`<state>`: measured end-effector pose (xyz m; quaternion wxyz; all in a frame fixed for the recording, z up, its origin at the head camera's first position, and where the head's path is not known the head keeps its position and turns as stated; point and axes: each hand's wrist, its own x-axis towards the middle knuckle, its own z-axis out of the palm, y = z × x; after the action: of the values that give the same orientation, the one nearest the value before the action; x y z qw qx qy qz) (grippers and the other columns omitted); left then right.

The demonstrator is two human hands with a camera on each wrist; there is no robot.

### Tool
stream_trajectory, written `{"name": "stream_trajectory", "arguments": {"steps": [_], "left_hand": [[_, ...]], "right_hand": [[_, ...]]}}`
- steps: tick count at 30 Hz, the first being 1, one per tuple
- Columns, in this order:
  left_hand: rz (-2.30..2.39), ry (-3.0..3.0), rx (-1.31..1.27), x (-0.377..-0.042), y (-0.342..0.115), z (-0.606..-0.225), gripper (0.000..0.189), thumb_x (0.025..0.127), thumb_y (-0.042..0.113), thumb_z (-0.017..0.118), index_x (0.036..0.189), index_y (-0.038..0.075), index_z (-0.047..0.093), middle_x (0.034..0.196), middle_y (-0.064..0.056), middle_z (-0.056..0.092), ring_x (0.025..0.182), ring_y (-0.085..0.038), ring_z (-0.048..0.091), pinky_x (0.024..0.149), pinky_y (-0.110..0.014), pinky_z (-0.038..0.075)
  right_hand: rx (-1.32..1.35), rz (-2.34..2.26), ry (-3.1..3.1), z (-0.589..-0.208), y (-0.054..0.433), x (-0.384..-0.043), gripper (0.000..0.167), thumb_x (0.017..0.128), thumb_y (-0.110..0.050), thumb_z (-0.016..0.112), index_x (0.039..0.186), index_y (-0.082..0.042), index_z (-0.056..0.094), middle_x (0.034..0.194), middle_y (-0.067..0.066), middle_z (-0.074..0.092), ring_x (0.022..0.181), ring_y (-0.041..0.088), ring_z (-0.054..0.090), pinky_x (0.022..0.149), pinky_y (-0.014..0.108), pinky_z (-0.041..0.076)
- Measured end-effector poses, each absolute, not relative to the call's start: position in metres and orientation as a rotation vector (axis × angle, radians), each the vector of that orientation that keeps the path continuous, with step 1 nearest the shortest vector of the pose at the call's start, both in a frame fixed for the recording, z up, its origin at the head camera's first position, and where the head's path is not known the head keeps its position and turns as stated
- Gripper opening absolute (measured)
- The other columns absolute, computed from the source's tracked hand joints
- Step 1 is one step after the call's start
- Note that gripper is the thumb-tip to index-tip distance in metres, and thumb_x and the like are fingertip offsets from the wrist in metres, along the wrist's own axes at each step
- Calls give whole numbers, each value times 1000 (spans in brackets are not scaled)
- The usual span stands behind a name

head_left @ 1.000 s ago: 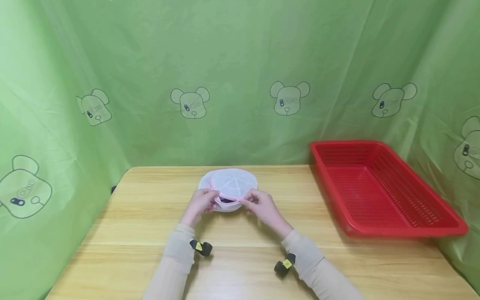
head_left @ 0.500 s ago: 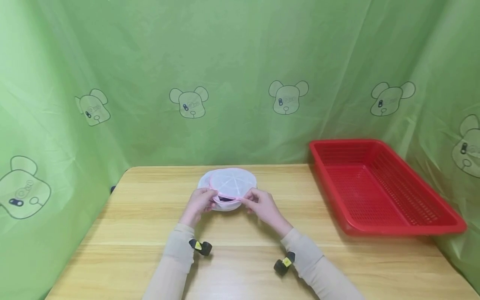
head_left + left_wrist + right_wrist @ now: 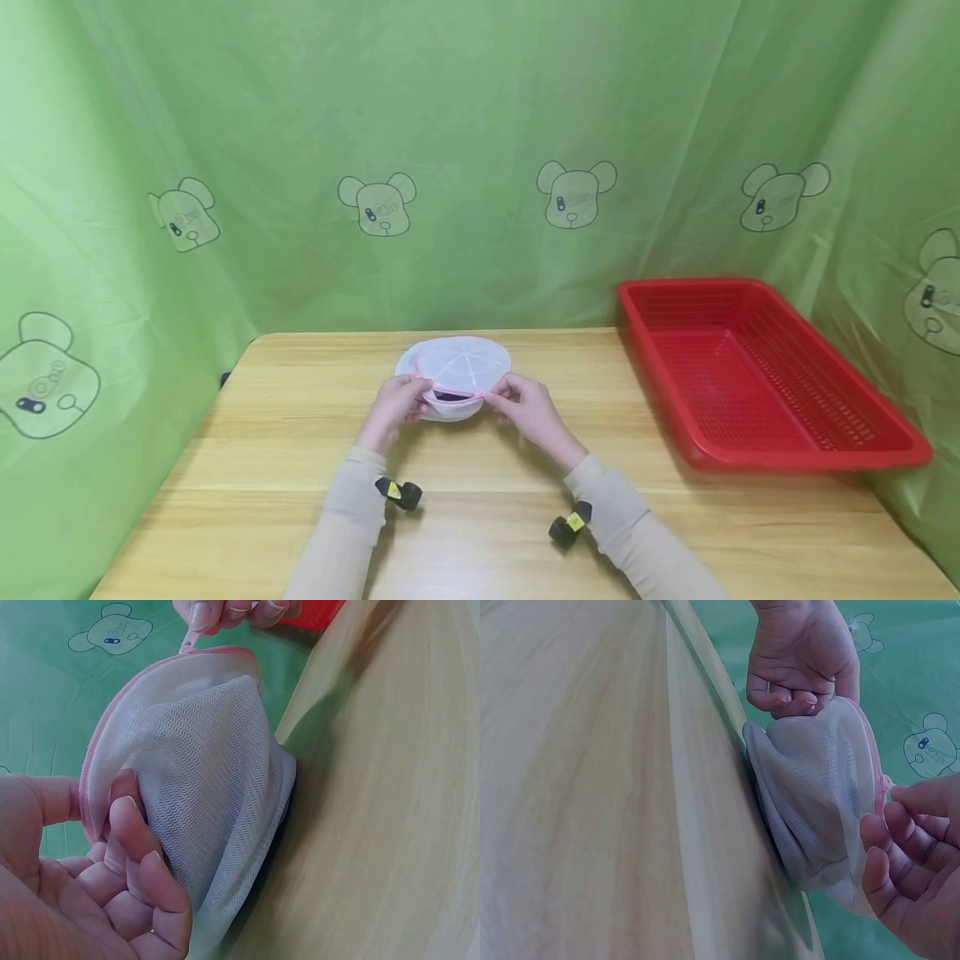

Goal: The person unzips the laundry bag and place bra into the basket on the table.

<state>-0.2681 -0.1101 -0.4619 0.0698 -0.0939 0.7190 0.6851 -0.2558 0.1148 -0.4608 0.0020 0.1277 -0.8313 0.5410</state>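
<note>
A white mesh laundry bag [image 3: 468, 360] with a round top and pink zipper edging lies near the back of the table. Through the gap at its front something dark [image 3: 452, 397] shows, too little of it to identify. At the bag's front left, my left hand [image 3: 395, 407] pinches the pink edge between thumb and forefinger; the left wrist view shows the mesh side [image 3: 202, 750] beside those fingers. My right hand [image 3: 528, 414] pinches the zipper pull at the front right. In the right wrist view that pull [image 3: 886, 784] sits at the thumb tip.
To the right stands a red plastic basket [image 3: 701, 454] with slotted walls, with nothing seen inside. The wooden table [image 3: 480, 533] ends at a back edge just behind the bag. Green curtains [image 3: 472, 100] with bear heads surround the table at the back and sides.
My right hand has shifted very slightly to the right with the zipper pull, and the dark gap looks a little wider. My left hand keeps its pinch on the edge.
</note>
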Motion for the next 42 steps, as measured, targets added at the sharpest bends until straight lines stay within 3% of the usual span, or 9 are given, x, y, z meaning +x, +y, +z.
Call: {"name": "stream_trajectory", "arguments": {"steps": [7, 15, 21, 29, 37, 42], "left_hand": [[2062, 2164, -276, -268, -111, -462, 10, 90, 12, 59, 84, 4, 59, 63, 5, 52, 54, -5, 50, 50, -16, 45], [2058, 2166, -286, -268, -112, -461, 10, 90, 11, 59, 87, 2, 60, 64, 5, 53, 56, -6, 50, 52, -16, 45], [2059, 2137, -257, -266, -114, -454, 10, 91, 9, 58, 90, 0, 59, 65, 5, 52, 57, -6, 51, 55, -17, 47], [2070, 2154, -288, -269, -114, -460, 9, 90, 11, 58, 87, 2, 59, 64, 5, 52, 56, -6, 51, 53, -17, 47], [2075, 2146, -313, -270, -117, -460, 9, 89, 11, 59, 87, 3, 59, 64, 4, 53, 55, -6, 51, 54, -18, 47], [2080, 2137, -308, -270, -118, -459, 9, 90, 11, 58, 86, 3, 59, 64, 5, 53, 55, -5, 51, 54, -18, 47]], "right_hand": [[412, 1680, -2609, -461, 116, -256, 13, 88, -15, 71, 86, -4, 65, 78, 13, 67, 68, 39, 64, 59, 38, 59], [391, 1669, -2597, -461, 123, -260, 10, 88, -14, 69, 86, -5, 66, 78, 23, 66, 68, 41, 63, 53, 21, 49], [396, 1682, -2581, -458, 124, -260, 12, 88, -13, 70, 88, -2, 67, 82, 26, 66, 63, 35, 63, 53, 20, 48], [399, 1714, -2577, -456, 125, -260, 10, 89, -12, 69, 88, -3, 66, 84, 29, 65, 69, 45, 63, 51, 19, 46], [377, 1703, -2562, -455, 128, -262, 9, 89, -12, 68, 89, -3, 66, 86, 29, 65, 63, 30, 62, 53, 21, 50], [382, 1710, -2553, -455, 129, -263, 9, 89, -12, 68, 89, -3, 66, 86, 30, 65, 66, 37, 62, 50, 20, 47]]}}
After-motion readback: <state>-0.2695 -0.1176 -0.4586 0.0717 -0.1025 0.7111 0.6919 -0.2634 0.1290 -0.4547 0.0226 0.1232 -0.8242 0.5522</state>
